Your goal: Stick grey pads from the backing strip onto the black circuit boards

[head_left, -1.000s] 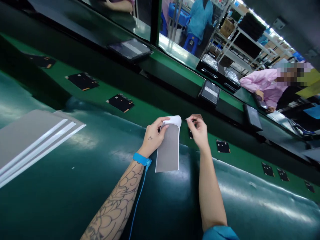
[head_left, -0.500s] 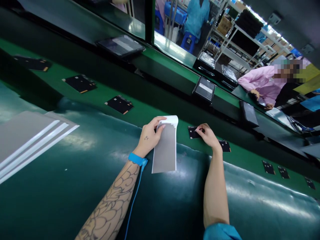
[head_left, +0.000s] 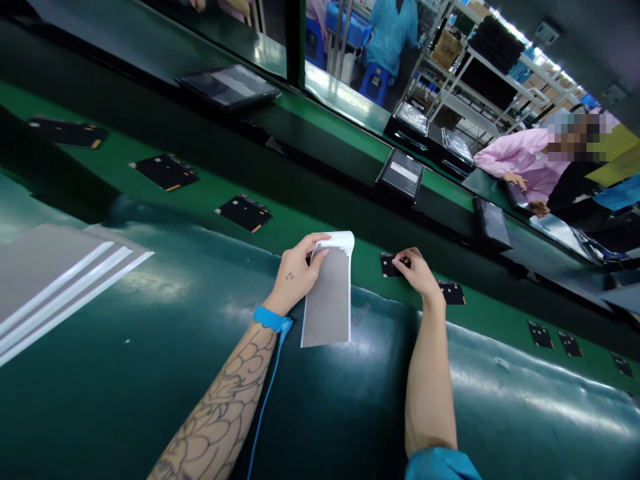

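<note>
My left hand [head_left: 296,273] is shut on a strip of grey sheet [head_left: 326,300], whose top end shows a stepped white backing. My right hand [head_left: 417,272] is a short way to the right, with its pinched fingertips on the edge of a small black panel [head_left: 389,265] lying on the green conveyor belt [head_left: 320,263]. The fingers hide part of that panel, and I cannot tell whether they hold anything. Another black panel [head_left: 452,293] lies just beyond my right hand.
A stack of grey sheets [head_left: 50,280] lies at the left on the dark green curved surface [head_left: 150,373]. Several black panels line the belt. A blue wrist strap [head_left: 271,319] and cord circle my left wrist. Across the belt stand dark tablets [head_left: 401,175] and a pink-sleeved co-worker [head_left: 520,159].
My right hand has come down from the air onto the black panel. My left hand keeps the grey strip, and the view has drifted slightly.
</note>
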A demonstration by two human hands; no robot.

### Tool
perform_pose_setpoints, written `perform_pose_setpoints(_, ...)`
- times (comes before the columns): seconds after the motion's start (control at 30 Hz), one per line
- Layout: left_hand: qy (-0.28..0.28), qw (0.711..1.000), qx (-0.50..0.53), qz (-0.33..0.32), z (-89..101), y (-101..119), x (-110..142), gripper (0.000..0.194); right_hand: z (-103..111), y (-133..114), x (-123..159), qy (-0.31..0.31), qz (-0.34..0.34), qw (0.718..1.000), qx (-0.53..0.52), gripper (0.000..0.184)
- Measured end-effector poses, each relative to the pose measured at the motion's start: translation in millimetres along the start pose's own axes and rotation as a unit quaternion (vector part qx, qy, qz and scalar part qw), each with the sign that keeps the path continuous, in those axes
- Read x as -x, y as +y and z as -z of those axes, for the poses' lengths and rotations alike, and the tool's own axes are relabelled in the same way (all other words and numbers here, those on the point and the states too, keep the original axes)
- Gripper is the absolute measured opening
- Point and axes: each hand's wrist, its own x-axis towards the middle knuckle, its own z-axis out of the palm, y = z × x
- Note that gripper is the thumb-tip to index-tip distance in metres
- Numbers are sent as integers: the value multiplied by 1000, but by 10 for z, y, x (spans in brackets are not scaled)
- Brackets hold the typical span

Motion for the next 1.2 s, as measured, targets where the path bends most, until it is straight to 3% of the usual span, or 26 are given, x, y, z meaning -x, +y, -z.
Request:
perform_pose_setpoints(0.13,1,1000,6,9,3,35,-2,28,5,-103,2,108,-16,993,-41,41)
perform_pose_setpoints(0.2,0,999,29,18,2,45,-2,29,-45,-239,1,132,-11,989,-71,38)
perform_pose_setpoints(0.37,-1,985,157,68,1,14,-6,37,-419,-721,-1,43,57,981,-178,37)
perform_pose_setpoints(0.5,-19,959,260,107,12,-3,-18,48,-696,-983,-2,12,122,975,-183,37)
perform_pose_setpoints(0.67,-92,930,323,151,37,83,-15,64,-773,-1000,-12,28,191,975,-112,40)
perform_pose_setpoints(0.77,-119,926,325,151,34,139,2,64,-812,-954,-9,88,189,975,-78,34)
perform_pose_setpoints(0.97,-101,936,310,134,0,144,8,54,-898,-965,16,196,193,959,-69,32)
perform_pose_setpoints(1.2,-76,930,329,143,5,127,-4,46,-926,-1026,48,189,162,963,-105,25)
